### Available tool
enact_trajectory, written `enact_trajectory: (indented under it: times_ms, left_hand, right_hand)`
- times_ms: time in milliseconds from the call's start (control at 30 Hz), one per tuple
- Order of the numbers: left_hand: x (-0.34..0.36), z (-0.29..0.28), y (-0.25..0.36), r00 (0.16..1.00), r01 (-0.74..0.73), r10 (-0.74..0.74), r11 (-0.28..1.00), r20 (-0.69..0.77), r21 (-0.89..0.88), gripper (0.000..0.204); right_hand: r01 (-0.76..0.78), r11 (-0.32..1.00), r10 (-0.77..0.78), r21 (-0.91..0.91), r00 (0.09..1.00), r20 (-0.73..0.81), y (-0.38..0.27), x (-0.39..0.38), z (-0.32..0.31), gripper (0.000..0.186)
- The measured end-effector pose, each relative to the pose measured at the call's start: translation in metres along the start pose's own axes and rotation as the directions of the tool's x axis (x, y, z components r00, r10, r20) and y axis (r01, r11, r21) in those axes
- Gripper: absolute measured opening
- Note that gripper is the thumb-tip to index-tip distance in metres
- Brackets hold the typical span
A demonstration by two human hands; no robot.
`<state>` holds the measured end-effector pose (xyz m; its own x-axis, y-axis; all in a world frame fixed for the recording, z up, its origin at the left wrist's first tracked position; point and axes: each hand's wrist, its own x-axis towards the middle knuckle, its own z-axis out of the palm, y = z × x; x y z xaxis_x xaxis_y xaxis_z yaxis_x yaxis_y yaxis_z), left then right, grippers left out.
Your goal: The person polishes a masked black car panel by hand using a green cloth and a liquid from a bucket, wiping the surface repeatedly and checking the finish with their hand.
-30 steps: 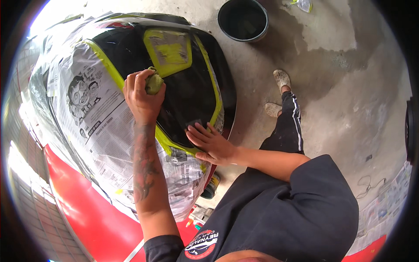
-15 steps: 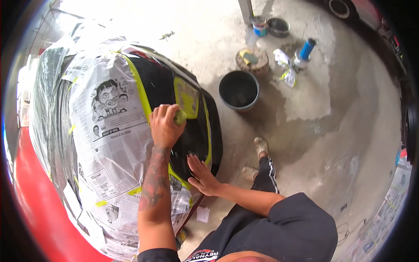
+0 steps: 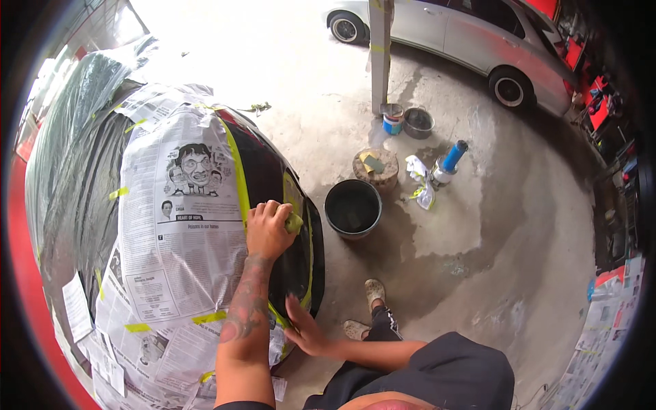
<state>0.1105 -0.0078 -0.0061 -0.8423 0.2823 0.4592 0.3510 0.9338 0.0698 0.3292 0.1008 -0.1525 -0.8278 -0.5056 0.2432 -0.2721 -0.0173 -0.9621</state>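
A black car panel (image 3: 287, 273) is edged with yellow-green masking tape (image 3: 237, 164), and newspaper sheets (image 3: 205, 249) cover the body beside it. My left hand (image 3: 268, 229) is closed around a small rounded yellow-green thing (image 3: 294, 223) at the panel's taped edge; its exact kind is hidden by the fingers. Lower on the panel, my right hand (image 3: 306, 329) is slightly blurred, its fingers stretched out with nothing held. Its fingertips are at the panel's near end; I cannot tell whether they touch.
A dark bucket (image 3: 353, 209) stands right of the car, beside a round block (image 3: 376, 171) bearing flat pads. Farther out are a white cloth (image 3: 417, 167), a blue cylinder (image 3: 454, 156), a paint can (image 3: 392, 120) and a post (image 3: 380, 61). A silver car (image 3: 451, 37) is parked beyond.
The view has tilted up, bringing the silver car into sight. My right hand, earlier flat on the panel, is now turned more upright near its edge. My left hand keeps hold of the yellow-green thing.
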Motion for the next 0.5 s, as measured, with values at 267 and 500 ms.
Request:
enact_trajectory:
  times_ms: [267,500]
  left_hand:
    - [0.000,0.003,-0.001,1.000,0.023,-0.023,1.000,0.005,-0.017,0.045]
    - [0.004,-0.003,0.005,0.999,0.032,-0.032,0.999,0.009,-0.033,0.043]
  right_hand:
    - [-0.101,0.991,0.109,0.089,0.989,-0.096,0.000,0.071,-0.028,0.074]
    - [-0.226,0.931,0.249,0.288,0.967,-0.046,-0.013,0.027,-0.001,0.074]
